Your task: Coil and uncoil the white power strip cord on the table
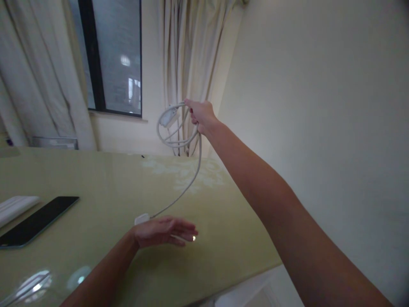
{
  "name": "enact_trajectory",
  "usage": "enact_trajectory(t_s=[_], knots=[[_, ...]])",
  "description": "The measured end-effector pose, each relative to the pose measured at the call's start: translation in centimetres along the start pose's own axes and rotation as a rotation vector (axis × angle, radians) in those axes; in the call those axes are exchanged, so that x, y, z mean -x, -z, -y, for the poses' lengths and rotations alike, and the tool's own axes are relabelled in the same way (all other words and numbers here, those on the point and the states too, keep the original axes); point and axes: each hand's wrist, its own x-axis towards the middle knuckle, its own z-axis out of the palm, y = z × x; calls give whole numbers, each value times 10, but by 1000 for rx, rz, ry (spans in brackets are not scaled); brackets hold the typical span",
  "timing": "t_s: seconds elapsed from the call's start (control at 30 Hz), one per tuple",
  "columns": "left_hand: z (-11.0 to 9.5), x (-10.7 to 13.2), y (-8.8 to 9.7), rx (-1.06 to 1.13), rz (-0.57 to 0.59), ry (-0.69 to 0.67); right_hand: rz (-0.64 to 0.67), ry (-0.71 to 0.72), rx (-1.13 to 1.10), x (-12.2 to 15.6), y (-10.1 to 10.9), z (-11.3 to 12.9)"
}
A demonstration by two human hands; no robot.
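Note:
In the head view, my right hand (203, 116) is raised above the table's far edge, its fingers closed around a coiled white power cord (177, 144). A white block (168, 117), perhaps a plug or socket piece, hangs by the coil's left side. From my right hand the cord drops in a curve to a white end piece (142, 218) on the table. My left hand (166, 230) is held low over the table just in front of that end piece, fingers stretched out with nothing in them. Its wrist partly covers the end piece.
On the table's left lie a dark flat tablet or phone (40, 221) and a white oblong object (15, 208). A tiny dark bit (142, 156) is near the far edge of the glossy table (105, 183). Curtains (194, 51), a window (118, 55) and a wall (319, 85) stand beyond.

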Motion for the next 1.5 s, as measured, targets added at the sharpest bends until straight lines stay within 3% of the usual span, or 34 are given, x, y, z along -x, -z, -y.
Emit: enact_trajectory(t_s=[0.07, 0.17, 0.27, 0.43, 0.6, 0.77, 0.93, 1.17, 1.33, 1.5], knots=[[11, -16, 10, 88, -247, -114, -58, -65, -131, 1, -9, 12], [18, -30, 32, 276, -726, -238, -64, -139, -272, 6, -18, 28], [8, -28, 47, 476, -950, -375, -9, -190, -282, 14, -18, 35], [-13, -13, 53, 590, -1083, -618, 90, -273, -75, 30, -7, 23], [-15, -13, 45, 536, -1084, -659, 77, -305, 211, 46, 6, -15], [-10, -22, 29, 131, -1108, -659, 92, -321, 349, 62, 8, -54], [-11, -23, 18, -186, -1157, -650, 252, -288, 525, 71, 11, -78], [-17, -22, 16, -383, -1310, -732, 452, -47, 773, 82, 16, -84], [-15, -17, 14, -646, -1457, -805, 564, 90, 894, 102, 6, -87], [-17, -14, 8, -782, -1530, -871, 628, 344, 908, 127, -5, -95]])
